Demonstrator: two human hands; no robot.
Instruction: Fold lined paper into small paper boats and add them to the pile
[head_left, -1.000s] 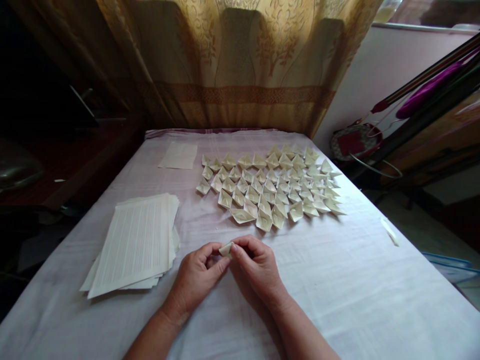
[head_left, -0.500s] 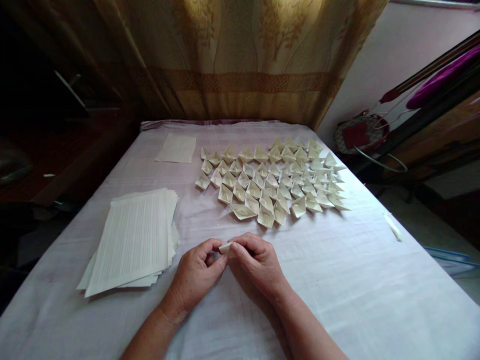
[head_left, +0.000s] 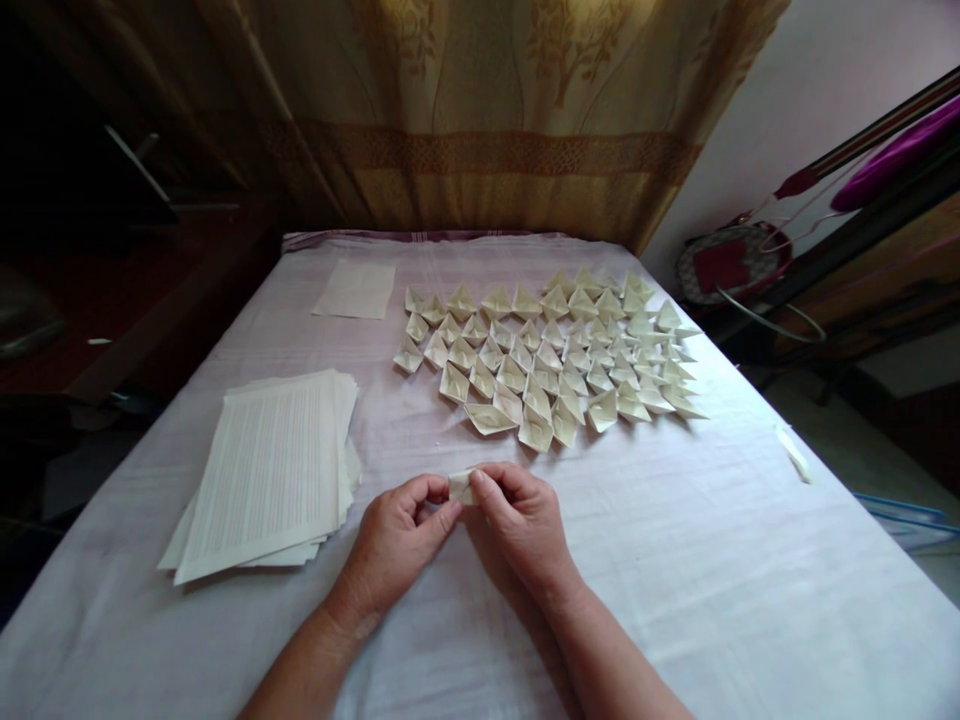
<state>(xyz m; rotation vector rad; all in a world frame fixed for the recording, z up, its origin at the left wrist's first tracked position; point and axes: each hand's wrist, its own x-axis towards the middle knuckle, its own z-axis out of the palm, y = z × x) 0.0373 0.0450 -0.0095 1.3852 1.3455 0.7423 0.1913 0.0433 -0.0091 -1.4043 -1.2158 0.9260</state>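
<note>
A small folded piece of paper (head_left: 460, 488) is pinched between my two hands, above the near middle of the table. My left hand (head_left: 409, 525) grips its left side with thumb and fingers. On the other side, my right hand (head_left: 521, 520) has its thumb pressed on the paper's right part and covers much of it. Just beyond my hands stand many folded paper boats (head_left: 536, 425), crowded in uneven rows. To the left of my left hand lies a loose stack of lined paper sheets (head_left: 262, 480).
A single paper sheet (head_left: 355, 290) lies at the far left of the white tablecloth (head_left: 712, 580). Near the right edge is a thin white strip (head_left: 793, 455). A gold-brown curtain (head_left: 480, 150) hangs behind the table, and a round bag (head_left: 731, 262) is beyond the right corner.
The folded paper between my fingers has turned, so a broader face of it shows. Both hands stay nearly in place, and the whole view has shifted slightly.
</note>
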